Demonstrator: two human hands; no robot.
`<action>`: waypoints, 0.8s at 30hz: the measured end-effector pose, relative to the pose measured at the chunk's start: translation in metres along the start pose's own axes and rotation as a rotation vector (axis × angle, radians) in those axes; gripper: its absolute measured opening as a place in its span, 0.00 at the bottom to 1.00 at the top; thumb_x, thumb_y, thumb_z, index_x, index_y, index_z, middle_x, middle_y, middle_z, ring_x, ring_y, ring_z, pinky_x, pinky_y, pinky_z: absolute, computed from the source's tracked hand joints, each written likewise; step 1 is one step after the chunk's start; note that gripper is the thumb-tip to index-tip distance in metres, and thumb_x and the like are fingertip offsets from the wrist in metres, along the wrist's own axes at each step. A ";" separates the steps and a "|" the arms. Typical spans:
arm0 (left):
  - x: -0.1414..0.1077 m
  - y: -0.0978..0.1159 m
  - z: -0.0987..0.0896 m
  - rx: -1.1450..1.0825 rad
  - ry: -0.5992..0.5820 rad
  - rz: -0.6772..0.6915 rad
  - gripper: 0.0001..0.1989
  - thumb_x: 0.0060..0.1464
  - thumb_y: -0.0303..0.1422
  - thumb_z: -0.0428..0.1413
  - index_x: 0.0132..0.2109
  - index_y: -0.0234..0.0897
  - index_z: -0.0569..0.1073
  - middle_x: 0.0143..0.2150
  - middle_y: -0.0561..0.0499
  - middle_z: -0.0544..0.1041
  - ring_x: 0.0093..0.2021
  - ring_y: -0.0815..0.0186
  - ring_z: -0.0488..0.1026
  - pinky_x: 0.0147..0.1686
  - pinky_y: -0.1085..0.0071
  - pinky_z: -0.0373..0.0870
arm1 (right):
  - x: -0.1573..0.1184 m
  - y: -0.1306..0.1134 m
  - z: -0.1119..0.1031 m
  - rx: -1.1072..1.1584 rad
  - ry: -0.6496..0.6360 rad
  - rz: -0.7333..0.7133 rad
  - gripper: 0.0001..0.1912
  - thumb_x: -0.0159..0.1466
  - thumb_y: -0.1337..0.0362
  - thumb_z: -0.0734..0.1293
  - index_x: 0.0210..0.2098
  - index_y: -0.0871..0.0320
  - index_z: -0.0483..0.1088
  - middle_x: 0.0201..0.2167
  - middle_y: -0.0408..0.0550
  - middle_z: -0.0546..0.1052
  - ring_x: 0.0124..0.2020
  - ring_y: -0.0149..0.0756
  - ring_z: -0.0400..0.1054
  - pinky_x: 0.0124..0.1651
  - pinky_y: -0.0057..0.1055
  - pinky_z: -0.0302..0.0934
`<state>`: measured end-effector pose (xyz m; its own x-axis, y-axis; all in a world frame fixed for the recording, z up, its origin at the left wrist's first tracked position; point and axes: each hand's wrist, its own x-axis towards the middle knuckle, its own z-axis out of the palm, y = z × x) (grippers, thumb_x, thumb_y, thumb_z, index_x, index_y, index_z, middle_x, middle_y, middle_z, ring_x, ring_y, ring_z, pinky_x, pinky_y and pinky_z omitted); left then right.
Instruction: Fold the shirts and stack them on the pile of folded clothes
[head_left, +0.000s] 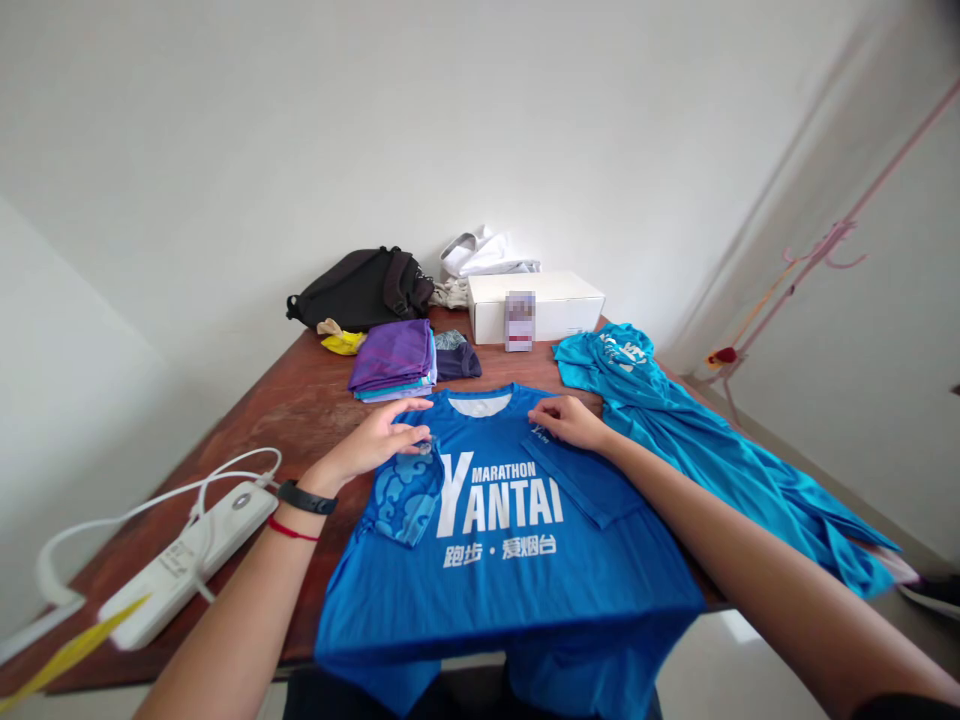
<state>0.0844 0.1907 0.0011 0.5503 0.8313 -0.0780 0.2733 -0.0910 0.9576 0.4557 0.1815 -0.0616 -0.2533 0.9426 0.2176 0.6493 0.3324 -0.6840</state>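
A blue T-shirt (495,590) with white "Marathon Yantai" lettering lies front side up on the table, collar away from me. Both of its sleeves are folded inward over the chest, and its lower hem hangs over the near table edge. At the left shoulder, my left hand (382,435) hovers by the patterned sleeve, thumb and fingers apart. My right hand (574,420) is at the opposite shoulder, its fingertips pinched together on the cloth of the folded sleeve.
A teal garment (675,430) sprawls along the table's right side. Behind the shirt are a folded purple stack (390,358), a white box (562,300) and a black backpack (360,285). A power strip (187,560) with cables lies at left; a pink stand (821,240) is at right.
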 end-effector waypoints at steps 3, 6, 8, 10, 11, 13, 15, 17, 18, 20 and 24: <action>0.001 0.000 -0.004 -0.051 0.000 0.064 0.28 0.57 0.43 0.64 0.62 0.41 0.69 0.67 0.39 0.66 0.53 0.53 0.79 0.48 0.56 0.79 | 0.000 -0.001 -0.001 -0.001 -0.002 0.004 0.22 0.68 0.47 0.63 0.30 0.58 0.75 0.24 0.47 0.77 0.25 0.37 0.69 0.28 0.31 0.58; 0.005 -0.007 -0.005 0.087 0.014 0.122 0.27 0.58 0.44 0.63 0.60 0.39 0.71 0.65 0.38 0.70 0.52 0.52 0.79 0.50 0.53 0.78 | 0.000 -0.001 -0.001 -0.008 -0.009 0.000 0.22 0.68 0.48 0.63 0.30 0.58 0.75 0.24 0.47 0.77 0.24 0.37 0.69 0.28 0.30 0.58; 0.008 -0.014 -0.004 0.272 0.063 0.169 0.26 0.58 0.44 0.62 0.59 0.39 0.72 0.63 0.39 0.73 0.53 0.51 0.78 0.53 0.52 0.76 | 0.000 0.000 -0.001 -0.012 -0.012 -0.002 0.22 0.68 0.48 0.62 0.30 0.58 0.75 0.23 0.46 0.76 0.24 0.37 0.69 0.28 0.30 0.58; 0.010 -0.021 -0.001 0.481 0.081 0.227 0.24 0.59 0.42 0.61 0.59 0.40 0.74 0.61 0.41 0.76 0.57 0.51 0.76 0.58 0.51 0.72 | 0.000 0.000 -0.001 -0.010 -0.017 0.002 0.22 0.68 0.48 0.62 0.30 0.58 0.74 0.22 0.46 0.76 0.23 0.37 0.69 0.27 0.30 0.57; 0.011 -0.025 0.001 0.573 0.071 0.259 0.22 0.59 0.42 0.60 0.59 0.41 0.75 0.60 0.42 0.77 0.59 0.51 0.74 0.60 0.51 0.70 | 0.000 0.000 -0.001 -0.006 -0.019 0.007 0.22 0.68 0.48 0.62 0.30 0.58 0.74 0.22 0.46 0.76 0.23 0.37 0.69 0.27 0.30 0.57; 0.014 -0.031 0.005 0.710 0.037 0.314 0.20 0.61 0.41 0.59 0.58 0.42 0.77 0.60 0.44 0.77 0.62 0.51 0.72 0.65 0.53 0.65 | 0.000 -0.001 -0.001 0.004 -0.021 0.015 0.22 0.68 0.48 0.63 0.30 0.58 0.75 0.22 0.46 0.76 0.23 0.37 0.69 0.27 0.30 0.58; 0.016 -0.036 0.010 0.779 0.022 0.335 0.19 0.62 0.41 0.57 0.57 0.42 0.78 0.61 0.44 0.77 0.63 0.52 0.71 0.66 0.54 0.63 | 0.000 -0.001 -0.001 0.008 -0.017 0.015 0.22 0.68 0.47 0.63 0.31 0.58 0.75 0.22 0.46 0.76 0.24 0.37 0.69 0.27 0.30 0.58; 0.018 -0.039 0.014 0.811 0.023 0.337 0.19 0.63 0.41 0.56 0.57 0.42 0.78 0.63 0.43 0.75 0.63 0.53 0.70 0.67 0.55 0.63 | 0.000 -0.002 -0.001 0.008 -0.013 0.010 0.23 0.68 0.47 0.63 0.31 0.58 0.76 0.22 0.47 0.76 0.24 0.37 0.69 0.28 0.30 0.58; 0.018 -0.040 0.016 0.820 0.024 0.336 0.19 0.63 0.41 0.55 0.58 0.42 0.78 0.63 0.43 0.74 0.64 0.53 0.70 0.67 0.54 0.62 | 0.000 -0.002 -0.001 0.007 -0.012 0.008 0.23 0.68 0.47 0.63 0.31 0.58 0.76 0.22 0.47 0.76 0.24 0.37 0.69 0.28 0.30 0.58; 0.019 -0.040 0.018 0.832 0.021 0.326 0.19 0.64 0.41 0.54 0.58 0.42 0.78 0.64 0.43 0.73 0.64 0.52 0.70 0.66 0.53 0.62 | -0.001 -0.003 -0.002 0.001 -0.012 0.008 0.23 0.68 0.47 0.63 0.31 0.58 0.76 0.23 0.47 0.76 0.24 0.37 0.69 0.28 0.30 0.59; 0.020 -0.040 0.019 0.836 0.019 0.315 0.17 0.65 0.41 0.53 0.54 0.42 0.81 0.63 0.42 0.73 0.63 0.51 0.70 0.66 0.52 0.62 | -0.001 -0.005 -0.002 -0.014 -0.012 0.012 0.23 0.68 0.47 0.62 0.30 0.58 0.76 0.23 0.47 0.77 0.25 0.38 0.70 0.27 0.30 0.59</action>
<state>0.0993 0.2004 -0.0439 0.6858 0.7085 0.1664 0.6018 -0.6806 0.4178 0.4545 0.1789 -0.0570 -0.2534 0.9463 0.2010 0.6621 0.3211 -0.6771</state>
